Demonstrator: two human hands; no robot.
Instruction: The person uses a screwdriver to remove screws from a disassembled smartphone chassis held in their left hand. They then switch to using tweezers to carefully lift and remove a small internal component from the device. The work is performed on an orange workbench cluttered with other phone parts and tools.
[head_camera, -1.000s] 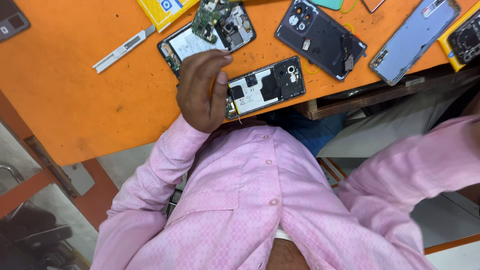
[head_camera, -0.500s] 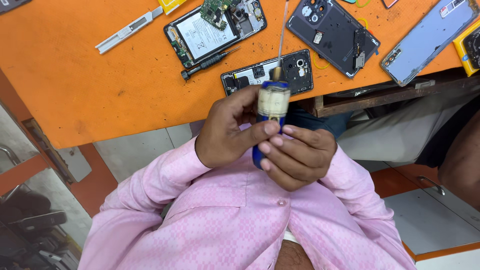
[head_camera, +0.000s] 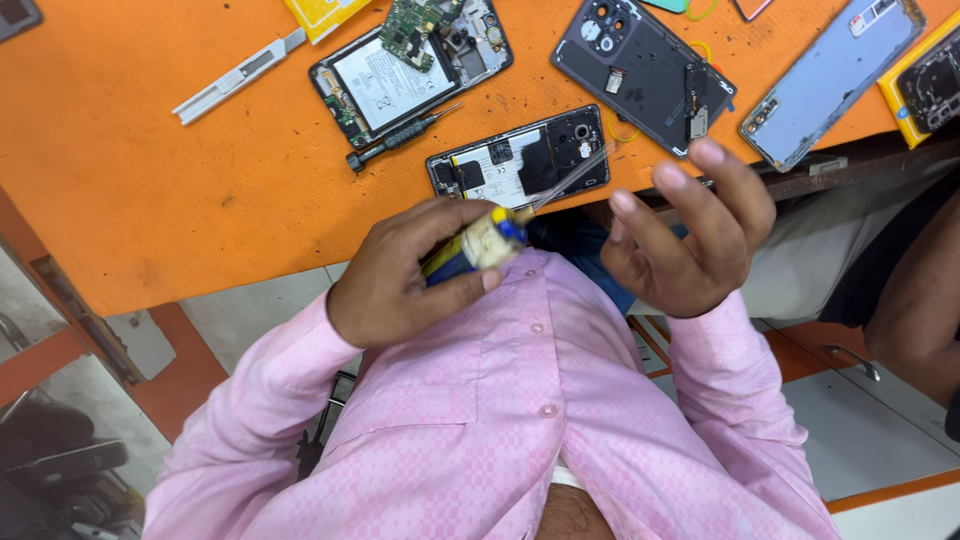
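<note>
A phone-repair workshop is showing here; an orange worktop (head_camera: 150, 200) is carrying opened phones (head_camera: 520, 162) with bare boards at twelve o'clock; a small screwdriver (head_camera: 400, 137) is lying among them; a loose back cover (head_camera: 828, 85) is sitting at two o'clock.

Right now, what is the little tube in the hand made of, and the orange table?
The tube in the left hand looks like plastic or soft metal, blue and yellow with a cream collar and a thin clear nozzle, so probably glue. The table looks like painted or laminated board: flat matte orange, with dark scuffs and specks.
</note>
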